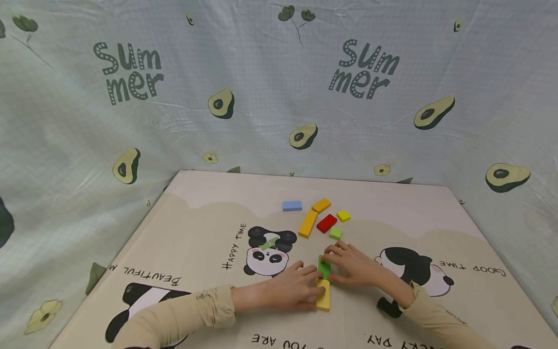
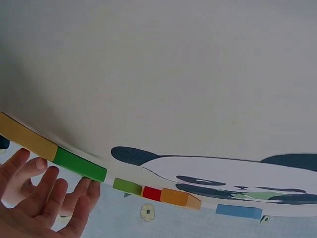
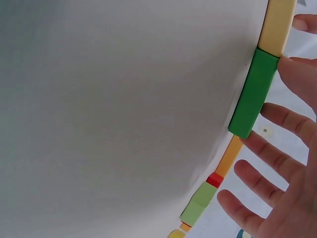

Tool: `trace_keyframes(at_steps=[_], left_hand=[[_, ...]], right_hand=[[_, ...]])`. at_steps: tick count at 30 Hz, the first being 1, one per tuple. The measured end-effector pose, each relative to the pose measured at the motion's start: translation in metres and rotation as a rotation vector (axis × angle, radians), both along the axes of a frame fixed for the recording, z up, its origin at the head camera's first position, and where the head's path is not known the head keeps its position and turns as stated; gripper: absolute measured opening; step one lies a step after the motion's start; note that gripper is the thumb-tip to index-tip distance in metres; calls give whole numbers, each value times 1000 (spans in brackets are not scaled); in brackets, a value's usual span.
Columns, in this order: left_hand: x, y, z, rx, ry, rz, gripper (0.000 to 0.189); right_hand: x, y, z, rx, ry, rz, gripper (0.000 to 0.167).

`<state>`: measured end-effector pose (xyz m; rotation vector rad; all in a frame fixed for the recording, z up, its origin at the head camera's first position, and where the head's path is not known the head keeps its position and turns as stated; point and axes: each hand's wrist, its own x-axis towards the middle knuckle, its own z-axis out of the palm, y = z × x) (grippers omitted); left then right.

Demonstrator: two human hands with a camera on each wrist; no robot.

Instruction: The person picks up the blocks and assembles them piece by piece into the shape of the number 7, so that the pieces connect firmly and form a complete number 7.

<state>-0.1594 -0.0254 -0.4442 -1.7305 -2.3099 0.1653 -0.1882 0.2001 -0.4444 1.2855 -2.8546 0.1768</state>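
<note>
A long yellow block (image 1: 323,296) and a green block (image 1: 324,267) lie end to end on the patterned tabletop. From the left, my left hand (image 1: 294,287) holds the yellow block, with a finger across its top and the thumb by its left edge; its other fingers reach toward the green one. My right hand (image 1: 355,265) grips the green block from the right. In the right wrist view, the thumb (image 3: 296,82) sits near where the green block (image 3: 254,94) meets the yellow block (image 3: 277,27), and the other fingers spread along and past its far end.
Beyond the hands lie a blue block (image 1: 292,206), two orange blocks (image 1: 307,224), a red block (image 1: 327,223), a small yellow block (image 1: 343,215) and a light green block (image 1: 335,233). A printed cloth (image 1: 261,58) hangs behind the tabletop (image 1: 205,194).
</note>
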Motion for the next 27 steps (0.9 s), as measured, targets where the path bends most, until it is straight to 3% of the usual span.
trace_keyframes(at_steps=[14, 23, 27], left_hand=[[-3, 1, 1, -2, -25, -11, 34], [-4, 1, 0, -11, -41, -18, 34], [-4, 1, 1, -12, -45, -15, 33]], right_hand=[[-4, 0, 1, 10, -14, -1, 37], [-7, 2, 3, -36, -51, -6, 30], [-9, 2, 4, -62, -27, 5, 28]])
